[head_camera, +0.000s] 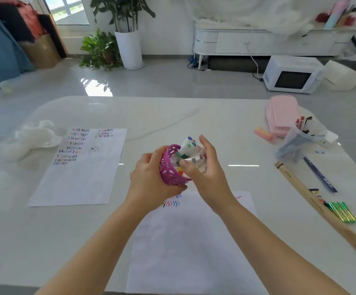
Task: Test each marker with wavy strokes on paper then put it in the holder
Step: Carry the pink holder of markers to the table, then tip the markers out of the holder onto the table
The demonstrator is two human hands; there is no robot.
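Note:
My left hand point(151, 177) grips a magenta perforated holder point(169, 172), lifted off the table and tilted toward the right. Several white markers point(188, 153) with coloured caps stick out of its mouth. My right hand point(202, 165) curls its thumb and fingers round the bunch of markers at the holder's opening. Below the hands lies a white sheet of paper point(194, 241) with a few wavy coloured strokes point(171, 202) near its top edge.
A second sheet point(83, 167) filled with coloured test strokes lies at the left, beside crumpled white tissue point(34, 137). At the right are a pink pencil case point(282, 114), a clear cup with pens point(298, 139), a pink eraser point(265, 135), pencils and a wooden stick point(313, 201).

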